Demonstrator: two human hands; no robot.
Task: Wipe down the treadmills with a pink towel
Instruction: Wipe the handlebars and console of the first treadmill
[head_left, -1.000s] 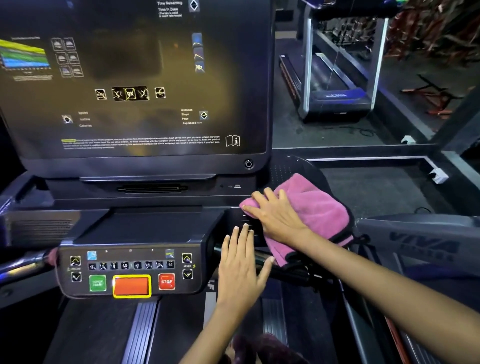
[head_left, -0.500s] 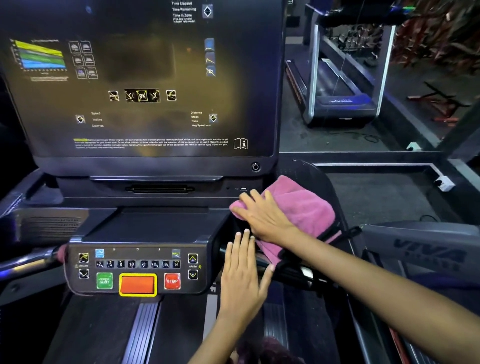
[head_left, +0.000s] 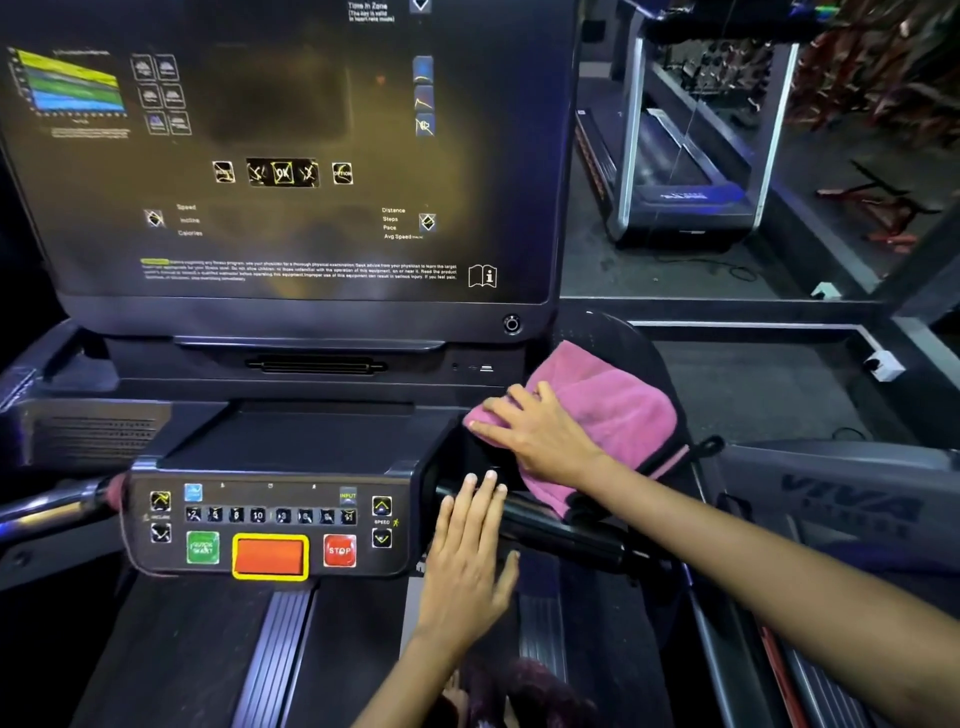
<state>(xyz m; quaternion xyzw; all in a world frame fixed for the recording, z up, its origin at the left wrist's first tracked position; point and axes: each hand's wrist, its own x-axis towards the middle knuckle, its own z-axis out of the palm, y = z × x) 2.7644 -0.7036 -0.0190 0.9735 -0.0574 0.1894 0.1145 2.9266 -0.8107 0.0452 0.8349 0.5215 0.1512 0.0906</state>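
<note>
Pink towel (head_left: 608, 410) pressed flat on the treadmill console (head_left: 311, 436), right edge.
Right hand (head_left: 540, 436), fingers straight, presses the fuzzy crumpled cloth; left hand (head_left: 470, 561) flat, empty.

The screen (head_left: 291, 156) walls off the upper left of the frame, and the keypad (head_left: 270, 525) juts out below it at lower left. Between them lies a flat black ledge (head_left: 311, 431) with open room above. At center right the towel (head_left: 597, 410) and right hand (head_left: 540, 436) cover the console's corner; the left hand (head_left: 472, 561) fills the gap beside the keypad, against the handlebar (head_left: 561, 535).
</note>
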